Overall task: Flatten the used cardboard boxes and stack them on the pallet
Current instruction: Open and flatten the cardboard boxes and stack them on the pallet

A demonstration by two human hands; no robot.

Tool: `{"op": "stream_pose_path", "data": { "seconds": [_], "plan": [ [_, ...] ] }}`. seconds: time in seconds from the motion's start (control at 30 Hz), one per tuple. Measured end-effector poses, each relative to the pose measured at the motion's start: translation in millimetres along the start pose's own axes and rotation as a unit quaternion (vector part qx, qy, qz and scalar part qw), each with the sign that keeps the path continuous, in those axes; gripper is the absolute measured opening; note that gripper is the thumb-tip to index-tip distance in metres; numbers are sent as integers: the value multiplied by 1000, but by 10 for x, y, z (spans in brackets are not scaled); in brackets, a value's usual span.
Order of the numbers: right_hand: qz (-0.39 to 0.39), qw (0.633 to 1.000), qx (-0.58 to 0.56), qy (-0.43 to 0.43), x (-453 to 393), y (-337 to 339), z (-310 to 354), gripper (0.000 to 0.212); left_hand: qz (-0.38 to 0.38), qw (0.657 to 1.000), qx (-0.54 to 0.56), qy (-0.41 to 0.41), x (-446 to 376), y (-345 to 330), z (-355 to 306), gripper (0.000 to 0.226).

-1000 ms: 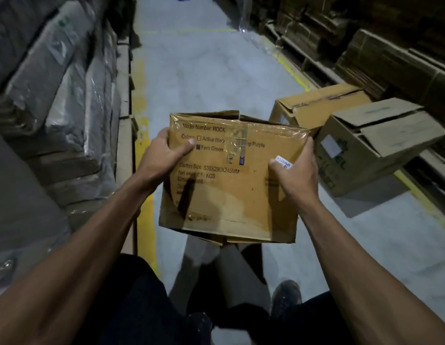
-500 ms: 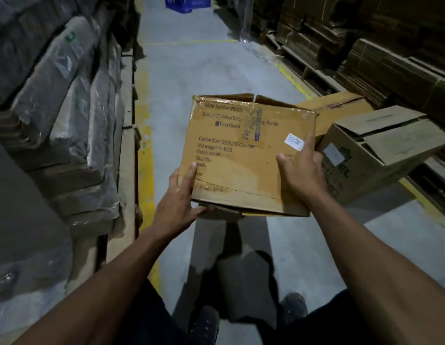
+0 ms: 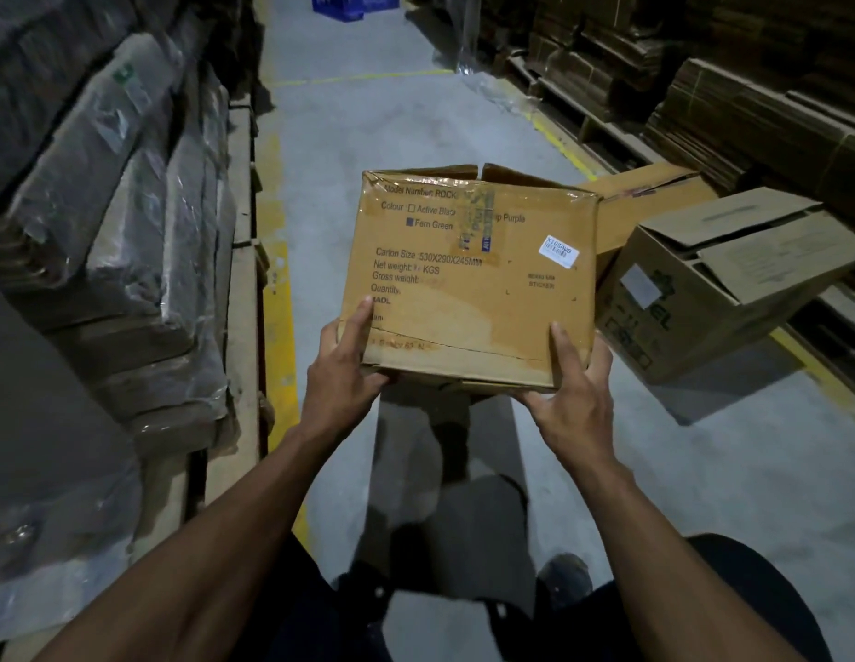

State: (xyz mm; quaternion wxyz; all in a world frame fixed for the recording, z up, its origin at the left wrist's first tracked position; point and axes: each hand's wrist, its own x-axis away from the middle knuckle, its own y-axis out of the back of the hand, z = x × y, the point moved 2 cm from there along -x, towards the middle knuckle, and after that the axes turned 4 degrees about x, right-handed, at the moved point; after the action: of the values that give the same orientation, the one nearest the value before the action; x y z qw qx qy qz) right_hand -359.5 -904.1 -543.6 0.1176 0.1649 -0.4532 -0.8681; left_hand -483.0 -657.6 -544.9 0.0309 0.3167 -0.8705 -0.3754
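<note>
Tight aisle here: shrink-wrapped stacks of flattened cardboard [image 3: 105,241] left, two brown open-flapped cartons [image 3: 731,284] crowding the grey concrete floor [image 3: 368,112] right. The tan printed cardboard box [image 3: 473,279] sits mid-air, left hand [image 3: 341,375] and right hand [image 3: 571,389] gripping only its bottom corners, so it'll probably tip forward or slip.

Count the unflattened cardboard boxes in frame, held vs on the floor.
Held in the hands: 1, the printed box, left hand and right hand at its lower corners.
On the floor: 2, the open-flap box and the box behind it.
Total: 3
</note>
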Motion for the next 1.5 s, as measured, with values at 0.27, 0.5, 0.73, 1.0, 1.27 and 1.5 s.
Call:
{"op": "stream_pose_path", "data": {
  "seconds": [0.27, 0.5, 0.73, 1.0, 1.27, 1.5],
  "plan": [
    [-94, 992, -80, 36, -193, 334, 315, 71, -61, 997, 39, 1, -210, 338, -182, 84],
    [-125, 989, -70, 16, -139, 751, 606, 58, -95, 992, 76, -11, -292, 715, -591, 78],
    [-102, 991, -82, -34, -277, 995, 781, 53, -106, 994, 21, -12, -423, 937, -902, 69],
    [-80, 985, -137, -68, -503, 382, 596, 71, -62, 996, 55, 44, -432, 346, -509, 94],
    [23, 931, -267, -249, 61, -382, 51, 92, 2, 958, 156, 241, 120, -260, 402, 85],
    [150, 899, -246, -329, 662, -976, -370, 90, 56, 905, 172, 386, 504, -609, 1090, 119]
  ]
}}
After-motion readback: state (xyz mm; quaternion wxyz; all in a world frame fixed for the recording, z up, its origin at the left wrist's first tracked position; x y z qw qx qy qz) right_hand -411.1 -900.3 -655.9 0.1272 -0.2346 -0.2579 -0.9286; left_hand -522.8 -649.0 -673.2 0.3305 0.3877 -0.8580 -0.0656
